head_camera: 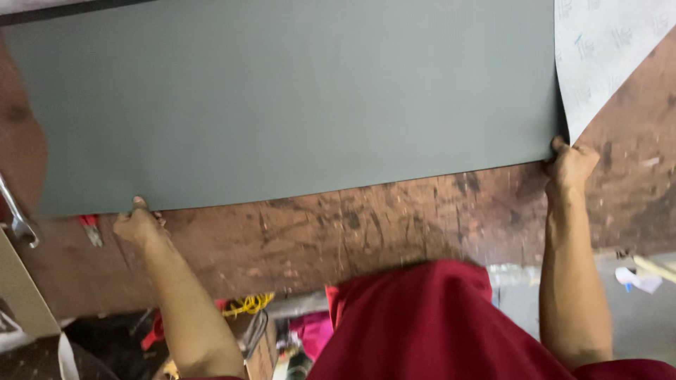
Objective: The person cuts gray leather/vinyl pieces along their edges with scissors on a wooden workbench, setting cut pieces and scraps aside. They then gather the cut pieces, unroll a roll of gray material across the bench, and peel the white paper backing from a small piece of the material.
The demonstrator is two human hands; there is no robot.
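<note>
A large grey sheet point(289, 98) lies across a worn brown wooden workbench point(366, 225). My left hand point(139, 224) grips the sheet's near edge at the left. My right hand point(569, 165) grips the near right corner, where the sheet's pale printed backing point(605, 49) is folded up and over. Both forearms reach out from my red shirt point(422, 324).
A metal spanner point(17, 218) lies at the bench's left edge beside a cardboard piece point(21, 288). Red-handled pliers point(90, 226) peek from under the sheet. Below the bench sit yellow cord point(248, 304), tools and clutter. Crumpled paper point(637, 278) lies on the floor at right.
</note>
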